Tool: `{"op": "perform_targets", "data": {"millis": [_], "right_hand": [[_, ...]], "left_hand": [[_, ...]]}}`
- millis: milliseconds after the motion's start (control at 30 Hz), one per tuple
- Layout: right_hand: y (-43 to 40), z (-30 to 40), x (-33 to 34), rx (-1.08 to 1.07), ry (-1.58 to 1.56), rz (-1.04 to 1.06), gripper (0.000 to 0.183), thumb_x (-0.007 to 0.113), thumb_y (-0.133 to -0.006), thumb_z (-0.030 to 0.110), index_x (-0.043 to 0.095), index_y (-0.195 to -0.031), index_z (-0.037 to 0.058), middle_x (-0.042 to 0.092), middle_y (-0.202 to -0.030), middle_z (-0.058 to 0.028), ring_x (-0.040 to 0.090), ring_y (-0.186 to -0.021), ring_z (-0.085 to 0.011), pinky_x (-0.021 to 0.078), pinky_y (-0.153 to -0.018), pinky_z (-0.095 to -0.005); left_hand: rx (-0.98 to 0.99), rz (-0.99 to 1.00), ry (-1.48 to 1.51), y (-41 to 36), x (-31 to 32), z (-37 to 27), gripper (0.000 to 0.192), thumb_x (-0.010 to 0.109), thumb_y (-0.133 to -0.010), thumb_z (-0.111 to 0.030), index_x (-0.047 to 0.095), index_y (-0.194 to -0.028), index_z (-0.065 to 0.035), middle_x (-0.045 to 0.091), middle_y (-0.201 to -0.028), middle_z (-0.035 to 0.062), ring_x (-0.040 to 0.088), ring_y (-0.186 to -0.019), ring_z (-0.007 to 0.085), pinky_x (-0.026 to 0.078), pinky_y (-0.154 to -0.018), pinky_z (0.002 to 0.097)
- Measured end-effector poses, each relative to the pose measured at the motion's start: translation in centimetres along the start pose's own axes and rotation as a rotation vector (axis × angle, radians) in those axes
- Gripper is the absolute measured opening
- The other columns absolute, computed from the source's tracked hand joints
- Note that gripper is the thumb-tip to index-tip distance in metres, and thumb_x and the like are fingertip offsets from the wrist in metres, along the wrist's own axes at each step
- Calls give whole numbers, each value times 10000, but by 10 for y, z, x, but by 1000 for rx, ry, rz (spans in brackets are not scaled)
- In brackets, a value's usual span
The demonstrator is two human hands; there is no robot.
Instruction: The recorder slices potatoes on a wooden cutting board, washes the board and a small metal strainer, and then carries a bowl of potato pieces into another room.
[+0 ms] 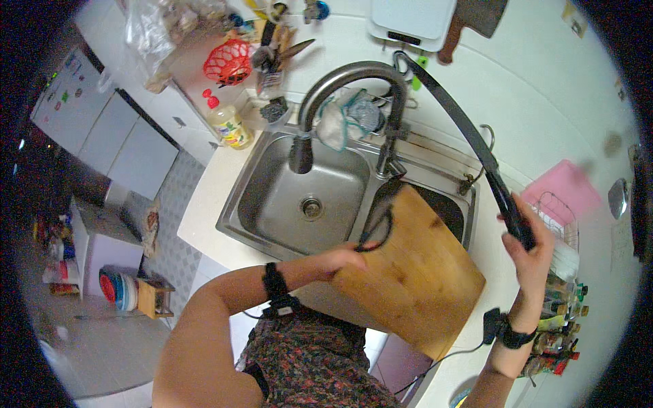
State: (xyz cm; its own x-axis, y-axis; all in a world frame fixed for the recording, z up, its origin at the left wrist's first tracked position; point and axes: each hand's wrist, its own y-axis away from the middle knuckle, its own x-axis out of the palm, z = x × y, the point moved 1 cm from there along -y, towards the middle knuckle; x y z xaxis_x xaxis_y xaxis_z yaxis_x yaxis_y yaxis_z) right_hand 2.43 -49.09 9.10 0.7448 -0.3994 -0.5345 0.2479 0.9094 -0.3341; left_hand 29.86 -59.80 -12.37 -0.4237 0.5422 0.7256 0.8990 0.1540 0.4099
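My right hand point(530, 245) grips the thick black handle of a long dark kitchen utensil point(459, 117). The utensil slants up and left across the wall, with a loop at its far end near the faucet's arch. Over the wooden cutting board's left edge, my left hand point(347, 260) holds a blurred black loop-handled tool point(380, 232); its exact kind is unclear. The wooden cutting board point(433, 275) lies tilted across the smaller right sink basin point(449, 209) and the counter's front, partly covering that basin. Both wrists wear black straps with devices.
Left of the board is a steel sink basin point(321, 224) under an arched faucet point(352, 71). A dish soap bottle point(232, 127) stands at its far-left corner. Cloths point(336, 122) hang behind. Several condiment bottles point(556, 326) and a pink board point(566, 188) line the right side.
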Motion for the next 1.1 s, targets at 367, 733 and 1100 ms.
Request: {"op": "perform_targets", "data": {"millis": [367,733,1100], "right_hand": [[-214,143,202,-460,608,296,346,640,-655,113,620,-989,27,627,-834,-174,604,-724,-289,473,-700,-324],[-325,188,298,-381,718,376,342,680,-635,208,662,-934,44,646,-764,-137,612,-704,-243,477,-703,-306],[-332,175,366,-640,919,200,334,679,-693,297,620,-954,97,621,-837,-167,601,-776,-329,493,-684,-386]], "left_hand": [[303,-287,23,150,-80,-12,693,498,-723,-45,239,-1366,-50,497,-1186,129,551,-964,197,449,-821,313],[320,-391,78,181,-157,-30,586,523,-729,-39,368,-1292,-75,532,-1109,81,549,-953,195,470,-798,316],[331,-269,-119,132,-236,-17,480,534,-730,-72,428,-1196,-26,550,-1019,72,561,-866,189,481,-741,305]]}}
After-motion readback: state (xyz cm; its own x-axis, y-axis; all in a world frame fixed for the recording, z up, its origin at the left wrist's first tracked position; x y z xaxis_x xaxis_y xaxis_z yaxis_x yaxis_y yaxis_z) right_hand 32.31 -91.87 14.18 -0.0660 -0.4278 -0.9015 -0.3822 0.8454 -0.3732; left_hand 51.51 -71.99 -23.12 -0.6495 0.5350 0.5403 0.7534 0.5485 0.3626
